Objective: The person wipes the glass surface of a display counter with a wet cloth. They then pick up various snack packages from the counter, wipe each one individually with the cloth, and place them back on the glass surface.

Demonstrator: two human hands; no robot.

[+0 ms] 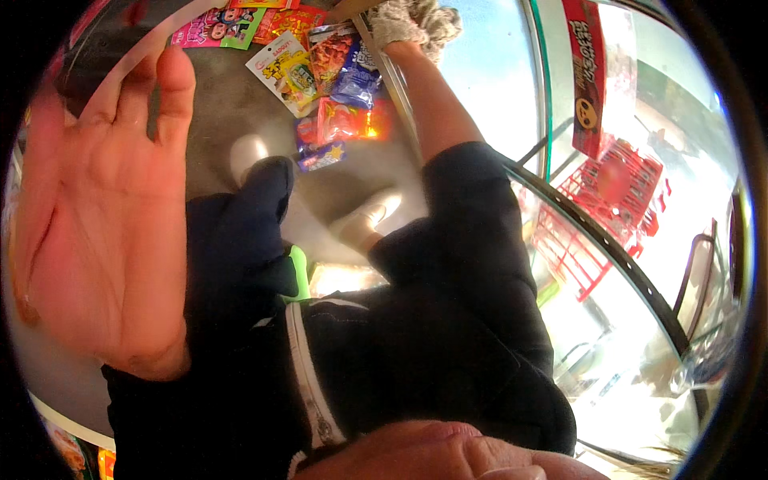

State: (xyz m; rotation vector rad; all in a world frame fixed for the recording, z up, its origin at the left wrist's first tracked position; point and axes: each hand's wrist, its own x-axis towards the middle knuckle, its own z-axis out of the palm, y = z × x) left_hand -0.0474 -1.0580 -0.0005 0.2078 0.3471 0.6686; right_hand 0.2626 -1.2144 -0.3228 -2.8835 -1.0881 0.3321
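Observation:
My left hand [114,210] is raised close to the camera, palm towards me and fingers apart, holding nothing. Whether its fingertips touch the curved pale edge behind them is unclear. At the end of my outstretched arm, my right hand [403,50] is bunched in a crumpled grey-beige cloth [414,24], which hides most of the fingers. The cloth lies over the metal-framed edge of a bright pane or panel [492,72]. Between my hands, several snack packets lie on the grey floor, among them a white-and-yellow one [288,75], a blue one [357,81] and a red one [348,120].
Pale shoes [369,216] stand on the floor below the packets. Something bright green [297,273] shows by my legs. To the right are a dark-edged glass shelf [612,255], a red wire basket [600,192] and an upright red carton [585,78] bearing writing.

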